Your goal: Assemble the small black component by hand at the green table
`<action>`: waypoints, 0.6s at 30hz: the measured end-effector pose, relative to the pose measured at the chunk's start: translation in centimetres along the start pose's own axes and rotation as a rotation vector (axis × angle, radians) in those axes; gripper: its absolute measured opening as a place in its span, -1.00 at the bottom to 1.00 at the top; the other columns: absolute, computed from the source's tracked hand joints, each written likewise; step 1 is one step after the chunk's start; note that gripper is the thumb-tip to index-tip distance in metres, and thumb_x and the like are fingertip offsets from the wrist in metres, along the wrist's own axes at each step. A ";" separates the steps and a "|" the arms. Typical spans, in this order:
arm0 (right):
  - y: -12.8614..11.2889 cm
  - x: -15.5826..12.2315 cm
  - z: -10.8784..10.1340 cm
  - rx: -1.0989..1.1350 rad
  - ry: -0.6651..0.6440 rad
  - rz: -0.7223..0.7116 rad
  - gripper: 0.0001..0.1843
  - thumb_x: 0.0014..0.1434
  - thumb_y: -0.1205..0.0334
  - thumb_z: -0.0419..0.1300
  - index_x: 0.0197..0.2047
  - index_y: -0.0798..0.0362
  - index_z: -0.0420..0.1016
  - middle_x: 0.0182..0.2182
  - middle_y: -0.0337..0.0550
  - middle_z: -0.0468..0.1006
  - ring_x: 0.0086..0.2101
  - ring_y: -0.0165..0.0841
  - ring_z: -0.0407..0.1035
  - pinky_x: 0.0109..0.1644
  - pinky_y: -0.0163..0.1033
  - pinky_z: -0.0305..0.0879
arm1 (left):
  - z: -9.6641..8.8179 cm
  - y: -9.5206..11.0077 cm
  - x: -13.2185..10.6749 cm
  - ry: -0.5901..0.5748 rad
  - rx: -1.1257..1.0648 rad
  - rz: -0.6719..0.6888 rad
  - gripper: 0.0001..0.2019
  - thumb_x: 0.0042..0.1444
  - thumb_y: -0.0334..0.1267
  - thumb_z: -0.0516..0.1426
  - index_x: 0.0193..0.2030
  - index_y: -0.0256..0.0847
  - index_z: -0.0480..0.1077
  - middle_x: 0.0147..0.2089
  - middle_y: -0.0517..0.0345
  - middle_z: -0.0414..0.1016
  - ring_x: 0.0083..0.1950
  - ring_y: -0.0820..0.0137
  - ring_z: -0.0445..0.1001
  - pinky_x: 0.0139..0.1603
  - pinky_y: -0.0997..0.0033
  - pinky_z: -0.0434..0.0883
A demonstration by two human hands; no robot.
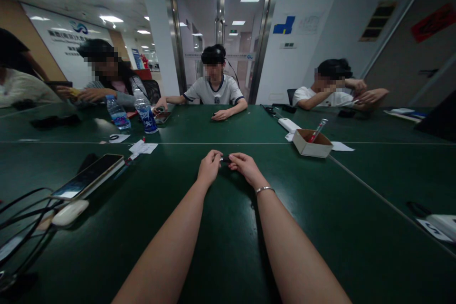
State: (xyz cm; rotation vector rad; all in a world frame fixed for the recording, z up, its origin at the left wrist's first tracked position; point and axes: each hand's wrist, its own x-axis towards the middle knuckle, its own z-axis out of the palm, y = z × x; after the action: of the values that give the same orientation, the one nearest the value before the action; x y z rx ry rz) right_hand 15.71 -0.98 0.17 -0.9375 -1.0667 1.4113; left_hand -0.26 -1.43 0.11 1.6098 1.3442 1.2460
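Just above the green table (pixel 228 228), my hands meet over a small black object with a shiny silvery end (pixel 225 159). Its exact kind is too small to make out. The fingers of my left hand (pixel 210 167) pinch the silvery end. My right hand (pixel 245 167), with a silver bracelet (pixel 265 190) at its wrist, pinches the black end. Fingers of both hands cover part of the object.
To the left lie a phone (pixel 90 175), a white rounded case (pixel 70 213) and black cables. Beyond stand two water bottles (pixel 118 113). A small open box (pixel 312 144) holding a tube sits at the right. Several people sit around the table.
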 end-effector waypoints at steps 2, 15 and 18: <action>0.0 0.0 0.0 -0.007 -0.002 0.002 -0.65 -0.12 0.18 0.49 -0.31 0.19 0.54 -0.51 -0.11 0.55 -0.55 -0.48 0.40 -0.48 -0.44 0.36 | -0.1 0.3 -0.1 0.014 0.003 0.005 -0.76 0.21 -0.17 -0.03 -0.18 -0.16 0.41 -0.37 0.17 0.43 -0.40 0.43 0.37 -0.40 0.47 0.27; -0.2 -0.1 0.1 -0.014 0.001 0.010 -0.68 -0.11 0.18 0.48 -0.32 0.16 0.55 -0.51 -0.12 0.55 -0.54 -0.46 0.41 -0.47 -0.41 0.37 | -0.4 1.1 -0.4 0.006 0.013 -0.010 -0.80 0.17 -0.25 0.01 -0.14 -0.15 0.41 -0.26 0.13 0.46 -0.29 0.39 0.41 -0.33 0.47 0.31; -0.2 -0.1 0.1 -0.004 -0.006 0.010 -0.66 -0.13 0.18 0.49 -0.31 0.18 0.55 -0.51 -0.11 0.55 -0.54 -0.47 0.40 -0.47 -0.42 0.36 | -0.4 1.2 -0.5 -0.016 0.014 -0.028 -0.78 0.22 -0.18 -0.03 -0.17 -0.14 0.41 -0.36 0.16 0.43 -0.34 0.39 0.39 -0.37 0.46 0.29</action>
State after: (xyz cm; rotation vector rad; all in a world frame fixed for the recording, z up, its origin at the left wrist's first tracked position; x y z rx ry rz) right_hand 15.74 -1.11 0.41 -0.9434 -1.0710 1.4212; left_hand -0.27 -2.20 1.22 1.6019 1.3635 1.2074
